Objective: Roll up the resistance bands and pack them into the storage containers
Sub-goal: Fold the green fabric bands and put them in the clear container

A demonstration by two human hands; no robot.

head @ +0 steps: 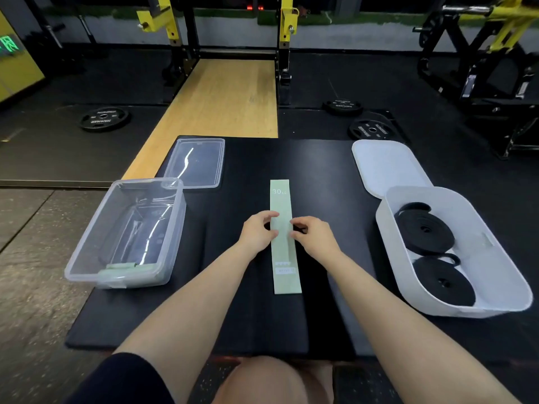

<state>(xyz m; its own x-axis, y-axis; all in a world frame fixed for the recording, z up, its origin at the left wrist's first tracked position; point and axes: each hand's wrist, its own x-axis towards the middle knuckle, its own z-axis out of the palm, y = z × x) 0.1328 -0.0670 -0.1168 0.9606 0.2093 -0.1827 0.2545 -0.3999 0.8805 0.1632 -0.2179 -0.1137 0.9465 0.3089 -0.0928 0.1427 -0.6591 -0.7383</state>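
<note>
Black surface (221, 301) slick: flat green band (284, 243) at centre may skew under you

White bin (495, 246) right, clear bin (87, 258) left: pick wrong one, sorting breaks

Left hand (258, 231), right hand (310, 233) pinch band edges mid-length: uneven grip risks crooked, loose roll
</note>
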